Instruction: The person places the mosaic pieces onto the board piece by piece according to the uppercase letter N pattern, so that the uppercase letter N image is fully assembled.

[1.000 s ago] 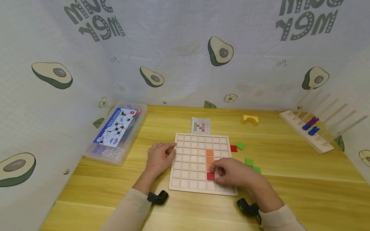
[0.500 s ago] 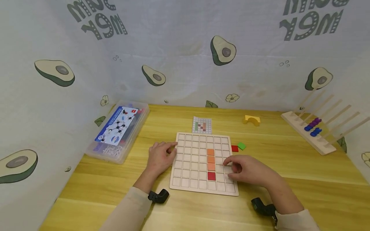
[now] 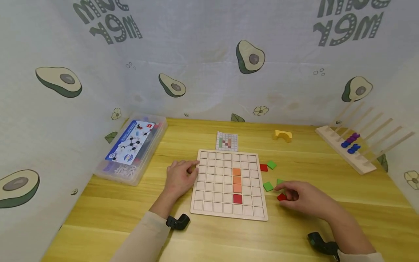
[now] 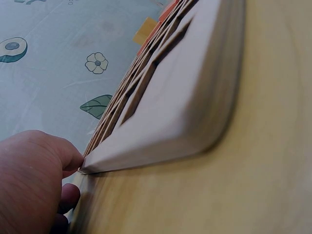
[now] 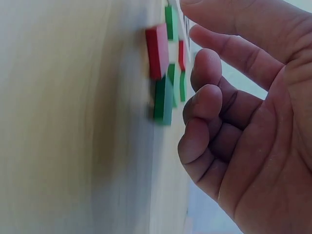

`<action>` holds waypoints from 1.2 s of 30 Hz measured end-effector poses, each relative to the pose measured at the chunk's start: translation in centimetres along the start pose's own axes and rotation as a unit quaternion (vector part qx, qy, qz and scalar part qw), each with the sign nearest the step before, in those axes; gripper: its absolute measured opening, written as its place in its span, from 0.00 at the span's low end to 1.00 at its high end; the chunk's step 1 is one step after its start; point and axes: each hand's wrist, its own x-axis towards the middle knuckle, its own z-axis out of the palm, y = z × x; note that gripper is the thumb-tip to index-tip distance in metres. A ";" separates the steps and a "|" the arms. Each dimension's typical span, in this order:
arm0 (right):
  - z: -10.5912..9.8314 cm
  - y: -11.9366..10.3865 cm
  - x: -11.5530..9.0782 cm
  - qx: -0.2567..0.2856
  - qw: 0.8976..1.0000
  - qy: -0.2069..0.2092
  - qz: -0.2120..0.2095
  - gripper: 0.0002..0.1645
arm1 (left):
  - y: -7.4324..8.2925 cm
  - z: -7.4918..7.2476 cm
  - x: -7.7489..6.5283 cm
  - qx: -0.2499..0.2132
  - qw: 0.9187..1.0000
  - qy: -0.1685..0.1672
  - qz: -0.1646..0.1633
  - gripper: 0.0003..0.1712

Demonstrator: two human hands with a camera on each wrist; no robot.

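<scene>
A square wooden grid board (image 3: 209,214) lies flat, with three orange tiles (image 3: 237,180) in one column and a red tile (image 3: 237,198) below them. At its left edge, my left hand (image 3: 179,180) touches the rim with a fingertip; the left wrist view shows that fingertip at the board's corner (image 4: 161,122). Right of the board, my right hand (image 3: 306,198) hovers with thumb and fingers apart around a loose red tile (image 3: 281,197). From the right wrist, this red tile (image 5: 157,51) and a green tile (image 5: 163,100) appear beside the fingers, which hold nothing.
Loose green tiles (image 3: 268,186) and another red tile (image 3: 263,167) lie right of the board. A printed pattern card (image 3: 227,141) touches its far edge. Farther out are a yellow arch block (image 3: 283,135), a pegged wooden stand (image 3: 347,151) and a clear plastic box (image 3: 131,153).
My right hand has left the red tile in the board and moved right, past the board's edge, to the loose tiles. The left hand has stayed at the rim.
</scene>
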 end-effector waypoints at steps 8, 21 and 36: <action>-0.4 1.3 -1.0 0.000 0.999 -0.007 0.033 0.21 | 0.0 -0.1 0.0 0.001 1.000 -0.001 0.001 0.16; -0.4 2.0 -1.0 -0.014 0.999 -0.015 0.048 0.23 | 0.3 -0.1 0.0 0.006 1.000 0.005 0.000 0.16; 0.0 2.0 -0.5 -0.015 0.999 -0.014 0.037 0.16 | 0.1 0.0 0.1 0.002 1.000 -0.002 -0.008 0.16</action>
